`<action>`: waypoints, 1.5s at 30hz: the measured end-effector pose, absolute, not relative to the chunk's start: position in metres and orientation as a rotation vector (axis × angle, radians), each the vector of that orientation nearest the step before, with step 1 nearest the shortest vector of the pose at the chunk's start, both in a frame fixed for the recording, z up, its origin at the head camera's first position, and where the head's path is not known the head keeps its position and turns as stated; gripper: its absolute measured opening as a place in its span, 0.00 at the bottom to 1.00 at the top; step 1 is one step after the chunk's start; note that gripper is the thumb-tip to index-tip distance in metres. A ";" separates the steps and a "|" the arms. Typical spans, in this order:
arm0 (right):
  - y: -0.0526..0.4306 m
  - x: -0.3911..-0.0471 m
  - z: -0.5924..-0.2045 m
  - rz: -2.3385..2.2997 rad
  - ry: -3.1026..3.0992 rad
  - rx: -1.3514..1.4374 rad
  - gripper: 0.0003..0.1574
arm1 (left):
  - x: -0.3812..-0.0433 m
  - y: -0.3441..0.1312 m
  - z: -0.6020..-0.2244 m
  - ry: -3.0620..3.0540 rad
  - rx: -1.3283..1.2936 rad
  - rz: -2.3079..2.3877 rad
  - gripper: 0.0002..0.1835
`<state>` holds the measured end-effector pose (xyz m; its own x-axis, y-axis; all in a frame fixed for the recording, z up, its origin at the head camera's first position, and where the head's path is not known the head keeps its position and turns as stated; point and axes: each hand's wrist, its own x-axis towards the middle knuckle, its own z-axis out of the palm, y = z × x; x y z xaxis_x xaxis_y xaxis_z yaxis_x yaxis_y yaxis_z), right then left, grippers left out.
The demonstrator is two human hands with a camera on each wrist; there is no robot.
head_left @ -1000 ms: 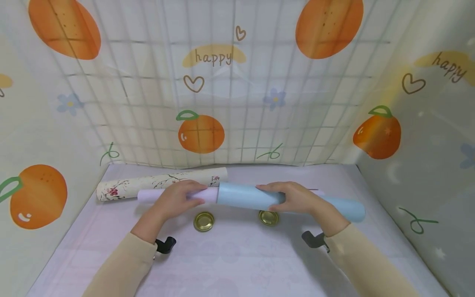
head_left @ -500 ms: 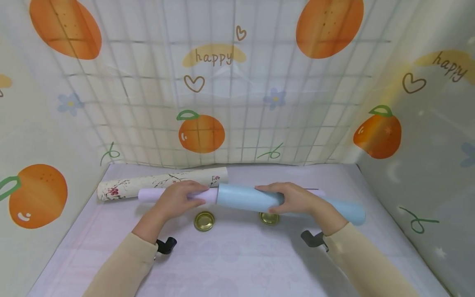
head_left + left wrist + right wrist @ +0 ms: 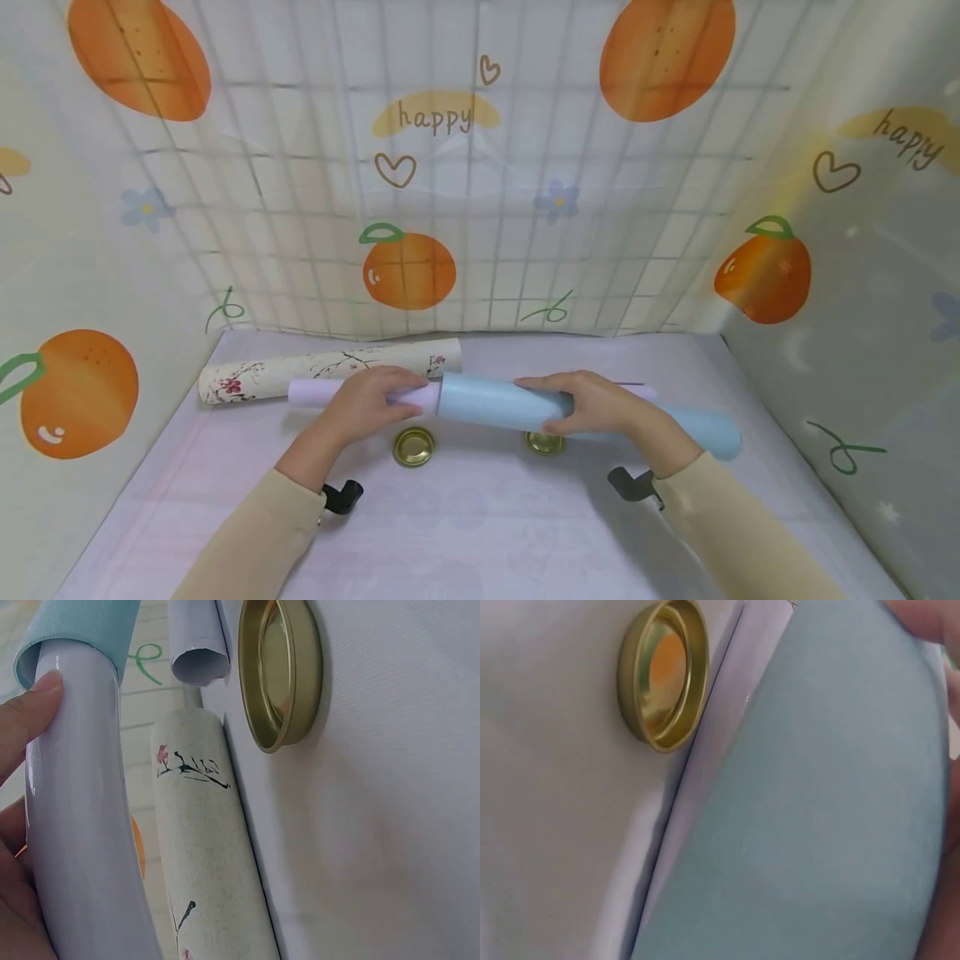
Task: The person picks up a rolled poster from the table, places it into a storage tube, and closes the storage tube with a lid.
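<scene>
My left hand (image 3: 369, 404) grips a lavender paper roll (image 3: 309, 393), thumb along its near side. My right hand (image 3: 606, 406) grips a light blue tube (image 3: 491, 402), which tilts down slightly to the right. In the left wrist view, the lavender roll (image 3: 86, 795) runs into the open end of the blue tube (image 3: 90, 630). How far it reaches inside is hidden. Both are held above the table, and in the right wrist view the blue tube (image 3: 810, 795) covers most of the frame with fingers along its far side.
A cream tube with plum-blossom print (image 3: 262, 382) lies at the table's back left. Another lavender roll (image 3: 643, 391) lies behind the blue tube, partly hidden. Two gold round lids, one left (image 3: 414, 447) and one right (image 3: 544, 443), rest below the hands. A fruit-print curtain (image 3: 480, 208) hangs behind.
My left hand has moved slightly right with the lavender roll, whose visible part has become shorter at the blue tube's mouth. The blue tube's right end has dipped a little.
</scene>
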<state>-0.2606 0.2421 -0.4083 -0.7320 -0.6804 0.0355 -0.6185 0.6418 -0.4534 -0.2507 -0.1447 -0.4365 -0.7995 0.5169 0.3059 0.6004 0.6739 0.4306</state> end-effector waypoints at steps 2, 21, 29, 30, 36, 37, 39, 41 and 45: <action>0.242 -0.260 -0.409 -0.676 2.713 -1.067 0.44 | -0.250 -0.144 -0.436 -2.739 -0.913 -0.787 0.24; 0.239 -0.260 -0.413 -0.717 2.719 -1.059 0.44 | -0.249 -0.141 -0.434 -2.732 -0.961 -0.760 0.22; 0.237 -0.261 -0.416 -0.701 2.734 -1.065 0.44 | -0.247 -0.142 -0.432 -2.746 -0.963 -0.783 0.21; 0.237 -0.261 -0.417 -0.703 2.732 -1.063 0.44 | -0.247 -0.142 -0.432 -2.740 -0.964 -0.776 0.21; 0.238 -0.260 -0.415 -0.709 2.738 -1.012 0.45 | -0.250 -0.145 -0.432 -2.598 -1.012 -0.749 0.17; 0.238 -0.260 -0.414 -0.711 2.739 -1.007 0.45 | -0.251 -0.146 -0.432 -2.564 -1.020 -0.750 0.16; 0.238 -0.260 -0.414 -0.713 2.739 -1.000 0.45 | -0.250 -0.148 -0.432 -2.516 -1.015 -0.747 0.14; 0.239 -0.260 -0.414 -0.709 2.739 -1.004 0.45 | -0.250 -0.151 -0.431 -2.508 -0.990 -0.730 0.14; 0.240 -0.261 -0.415 -0.698 2.746 -1.008 0.45 | -0.248 -0.162 -0.429 -2.531 -0.931 -0.697 0.14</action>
